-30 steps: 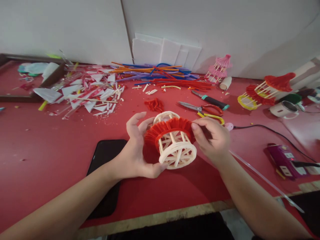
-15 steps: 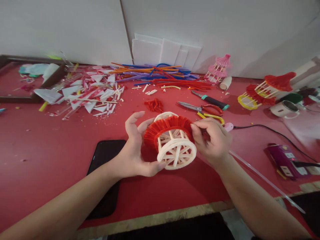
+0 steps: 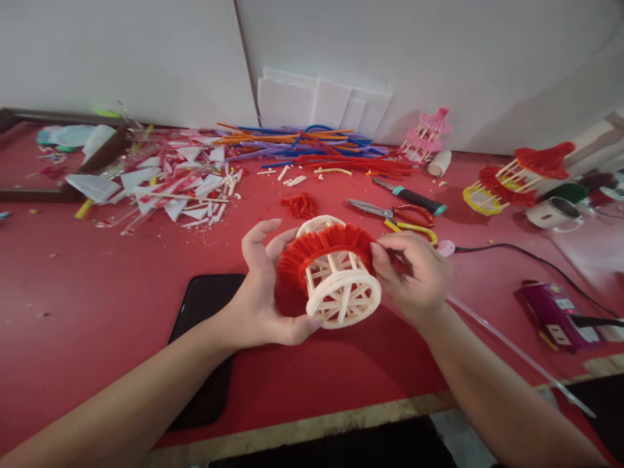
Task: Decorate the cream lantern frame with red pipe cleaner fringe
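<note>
Between my hands, above the table, is a tilted pipe-cleaner model (image 3: 344,298) with cream spoked rings, thin posts and a pleated red fuzzy skirt round its middle. My left hand (image 3: 260,292) grips it from the left, thumb on the lower cream ring and the other fingers behind the skirt. On the other side, my right hand (image 3: 414,273) pinches the right edge of the red skirt between thumb and forefinger. Whether a separate piece is between those fingertips is hidden. Short red pipe-cleaner pieces (image 3: 301,206) lie in a small heap just beyond the model.
Beyond my right hand lie pliers (image 3: 390,210), yellow-handled scissors (image 3: 412,231) and a craft knife (image 3: 414,197). A phone (image 3: 207,351) rests under my left forearm. Coloured pipe cleaners (image 3: 302,143) and scraps (image 3: 170,182) line the back. Finished-looking models (image 3: 521,175), a mug (image 3: 553,213) and a power strip (image 3: 560,315) stand right.
The model has shifted very slightly left and up with both hands. Their grip looks the same.
</note>
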